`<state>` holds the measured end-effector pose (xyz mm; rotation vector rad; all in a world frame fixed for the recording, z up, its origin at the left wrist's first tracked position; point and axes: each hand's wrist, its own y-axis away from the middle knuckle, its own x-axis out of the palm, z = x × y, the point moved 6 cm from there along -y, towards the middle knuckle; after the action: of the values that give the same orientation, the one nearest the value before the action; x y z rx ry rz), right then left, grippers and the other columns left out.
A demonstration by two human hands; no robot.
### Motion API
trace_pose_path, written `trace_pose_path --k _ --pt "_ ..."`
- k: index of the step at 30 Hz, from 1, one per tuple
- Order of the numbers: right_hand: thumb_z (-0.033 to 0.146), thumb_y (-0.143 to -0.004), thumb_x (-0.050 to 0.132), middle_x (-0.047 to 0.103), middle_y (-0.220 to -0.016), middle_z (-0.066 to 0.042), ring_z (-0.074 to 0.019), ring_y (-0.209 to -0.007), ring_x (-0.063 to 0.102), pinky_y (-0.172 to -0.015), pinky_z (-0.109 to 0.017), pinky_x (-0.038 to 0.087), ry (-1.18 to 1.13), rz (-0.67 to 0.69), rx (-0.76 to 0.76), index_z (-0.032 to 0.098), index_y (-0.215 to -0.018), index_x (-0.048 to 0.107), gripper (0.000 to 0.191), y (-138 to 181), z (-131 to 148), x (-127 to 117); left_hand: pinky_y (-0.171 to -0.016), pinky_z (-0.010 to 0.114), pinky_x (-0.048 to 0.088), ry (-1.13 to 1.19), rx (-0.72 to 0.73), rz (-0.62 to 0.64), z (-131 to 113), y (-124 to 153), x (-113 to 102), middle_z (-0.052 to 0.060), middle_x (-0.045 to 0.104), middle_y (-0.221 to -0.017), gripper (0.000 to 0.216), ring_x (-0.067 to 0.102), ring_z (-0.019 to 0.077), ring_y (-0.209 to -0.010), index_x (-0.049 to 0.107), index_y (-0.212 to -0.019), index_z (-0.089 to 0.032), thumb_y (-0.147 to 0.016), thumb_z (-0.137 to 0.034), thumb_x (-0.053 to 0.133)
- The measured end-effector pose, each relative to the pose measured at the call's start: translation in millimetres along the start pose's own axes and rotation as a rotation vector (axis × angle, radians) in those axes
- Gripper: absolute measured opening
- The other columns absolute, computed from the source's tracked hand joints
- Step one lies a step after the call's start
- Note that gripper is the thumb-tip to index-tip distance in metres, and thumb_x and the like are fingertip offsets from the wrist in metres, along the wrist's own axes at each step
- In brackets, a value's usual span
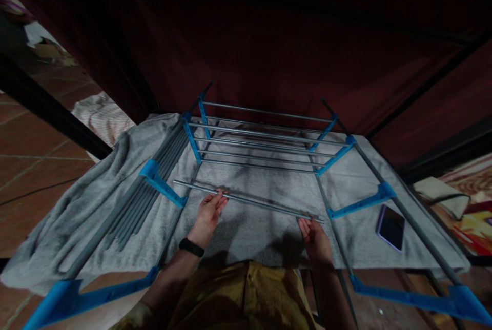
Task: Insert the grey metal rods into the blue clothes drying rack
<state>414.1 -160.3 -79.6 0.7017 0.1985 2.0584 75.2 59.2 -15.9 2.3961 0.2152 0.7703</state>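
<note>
Holding rod: one loose grey rod [261, 204] spans both hands inside the rack [106, 227]; take the rod's middle as the clock's centre. It slants slightly, and I cannot tell whether either end touches blue plastic.
Left grip [209, 209]: at 9 o'clock, thumb and fingers pinching the rod well in from its far tip, presumably leaving that end free.
Right grip [315, 235]: between 3 and 4, fingertips pinching close to the other tip; the wide spacing of the hands probably keeps the rod steady.
Blue brackets: left bracket [165, 186] at 9, right bracket [361, 202] at 3, facing each other, apparently so a rod can bridge them.
Crossbars [269, 135]: at 12, running side to side between brackets, seemingly holding the two sides apart.
Spare rods [138, 214]: at 9, lying side by side beneath the rack's left pole, likely kept together within easy reach.
Grey cloth [246, 238]: spread under everything, perhaps as padding; what supports it is hidden.
Phone [391, 228]: at 3, flat on the cloth, outside the hands' span.
</note>
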Motion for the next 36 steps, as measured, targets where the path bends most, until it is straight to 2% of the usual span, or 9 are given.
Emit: trace_pose_path --k 5,11,17,21,25,30,36 --pt "0.046 -0.081 0.087 0.080 -0.092 -0.004 -0.0278 -0.107 0.085 -0.105 -0.042 0.071 0.046 -0.131 0.008 0.030 -0.090 0.066 0.028 3.1 -4.6 -0.1 -0.083 0.027 0.067 -0.025 -0.034 0.026 13.2 1.1 5.1 0.003 0.084 -0.085 0.027 0.084 0.0177 -0.082 0.069 -0.080 -0.020 -0.087 0.003 0.083" --pt "0.049 -0.083 0.089 0.079 -0.088 -0.001 -0.0246 -0.102 0.085 -0.100 -0.037 0.072 0.029 -0.150 0.023 0.029 -0.091 0.065 0.032 3.1 -7.2 -0.4 -0.084 0.029 0.068 -0.049 -0.076 0.074 30.2 8.7 16.2 0.005 0.084 -0.085 0.029 0.083 0.0180 -0.080 0.070 -0.079 -0.019 -0.085 0.008 0.080" --pt "0.052 -0.084 0.093 0.078 -0.089 -0.002 -0.0227 -0.096 0.085 -0.093 -0.032 0.073 0.004 -0.120 0.042 0.027 -0.092 0.066 0.037 2.7 -11.1 4.8 -0.086 0.030 0.067 -0.091 -0.095 0.107 44.8 12.6 21.8 0.003 0.083 -0.084 0.027 0.083 0.0188 -0.080 0.071 -0.077 -0.020 -0.082 0.003 0.084" --pt "0.050 -0.084 0.093 0.076 -0.085 0.000 -0.0214 -0.090 0.085 -0.090 -0.031 0.074 -0.025 -0.110 0.021 0.027 -0.090 0.066 0.036 2.2 -10.7 7.9 -0.085 0.029 0.067 -0.119 -0.084 0.089 43.2 7.2 20.5 0.003 0.084 -0.084 0.027 0.083 0.0181 -0.079 0.072 -0.079 -0.019 -0.079 0.001 0.090" --pt "0.044 -0.084 0.093 0.076 -0.085 0.001 -0.0210 -0.089 0.084 -0.087 -0.032 0.074 -0.063 -0.138 -0.004 0.027 -0.090 0.068 0.031 0.6 -7.6 6.1 -0.083 0.027 0.067 -0.121 -0.082 0.082 36.2 2.2 21.9 0.005 0.085 -0.085 0.026 0.083 0.0174 -0.077 0.073 -0.081 -0.017 -0.081 0.006 0.085" --pt "0.046 -0.079 0.100 0.077 -0.085 0.001 -0.0215 -0.091 0.085 -0.086 -0.032 0.075 -0.070 -0.153 -0.012 0.027 -0.091 0.067 0.040 -0.8 -5.4 5.4 -0.079 0.025 0.067 -0.105 -0.081 0.055 33.0 2.6 26.1 0.003 0.082 -0.081 0.028 0.081 0.0155 -0.074 0.071 -0.076 -0.017 -0.085 0.009 0.077" --pt "0.052 -0.079 0.103 0.075 -0.082 0.002 -0.0195 -0.087 0.084 -0.086 -0.032 0.075 -0.083 -0.150 -0.018 0.028 -0.083 0.064 0.047 -0.5 -3.0 8.9 -0.082 0.029 0.069 -0.109 -0.099 0.083 39.9 6.6 30.7 0.002 0.084 -0.082 0.029 0.083 0.0174 -0.076 0.068 -0.073 -0.018 -0.082 0.006 0.083"
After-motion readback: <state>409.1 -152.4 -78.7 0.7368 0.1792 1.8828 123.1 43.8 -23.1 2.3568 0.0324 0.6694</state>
